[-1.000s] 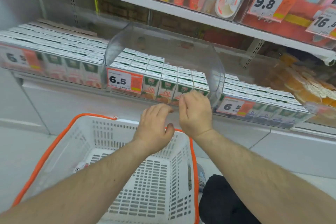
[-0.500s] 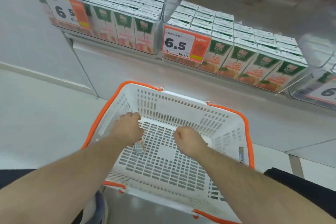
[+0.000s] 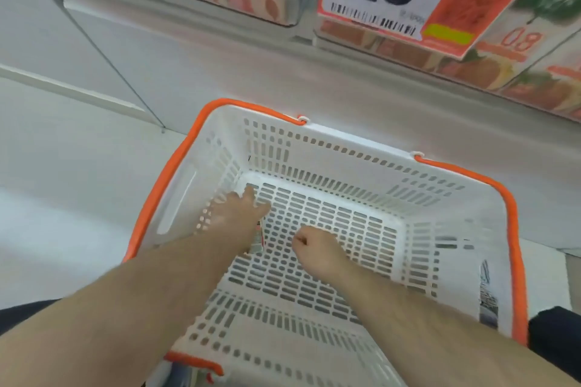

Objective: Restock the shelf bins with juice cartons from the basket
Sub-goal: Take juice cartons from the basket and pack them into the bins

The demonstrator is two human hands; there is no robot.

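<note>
Carton (image 3: pixel 258 237) stock in the basket (image 3: pixel 317 141) appears down to one small juice box, lying on the slotted floor under our left hand (image 3: pixel 234 214), which reaches over it with fingers spread and blurred; whether it grips yet we cannot tell. Our right hand (image 3: pixel 314 247) is curled into an empty fist nearby. We judge the box light, stiff and crushable, best pinched across its narrow sides, then lifted to the shelf bins (image 3: pixel 471 53) above.
</note>
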